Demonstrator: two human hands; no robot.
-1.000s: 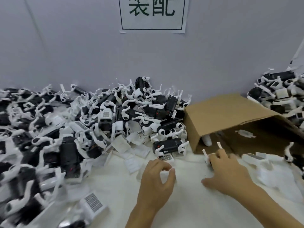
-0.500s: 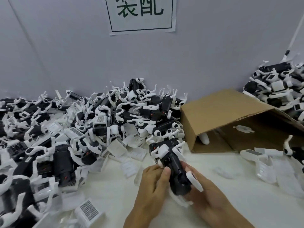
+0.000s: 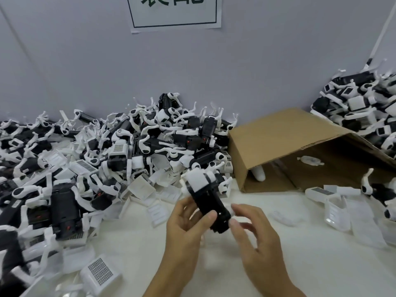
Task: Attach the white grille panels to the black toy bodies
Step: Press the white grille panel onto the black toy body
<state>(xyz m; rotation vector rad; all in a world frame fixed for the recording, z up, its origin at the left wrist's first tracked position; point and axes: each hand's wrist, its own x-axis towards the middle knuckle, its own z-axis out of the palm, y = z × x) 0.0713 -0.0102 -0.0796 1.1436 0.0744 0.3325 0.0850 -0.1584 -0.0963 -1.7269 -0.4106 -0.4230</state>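
Note:
My left hand [image 3: 184, 234] grips a black toy body [image 3: 209, 200] above the white table, thumb across its near end. A white panel [image 3: 198, 179] sits on the body's far end, tilted up toward the pile. Just right of the body's near end is my right hand [image 3: 261, 239], its fingers loosely bent and blurred, the fingertips close to the black part or just touching it. A loose white grille panel [image 3: 99, 271] lies at the front left.
A big heap of black and white toy bodies and panels [image 3: 107, 157] fills the left and back. A cardboard box [image 3: 285, 129] lies on its side at right, with another heap [image 3: 364, 108] behind it. Loose white parts [image 3: 334, 209] lie at right.
The toy body has been lifted and turned, its white end now pointing away from me. My right hand has let go of it and drawn back to the right; the left keeps its grip.

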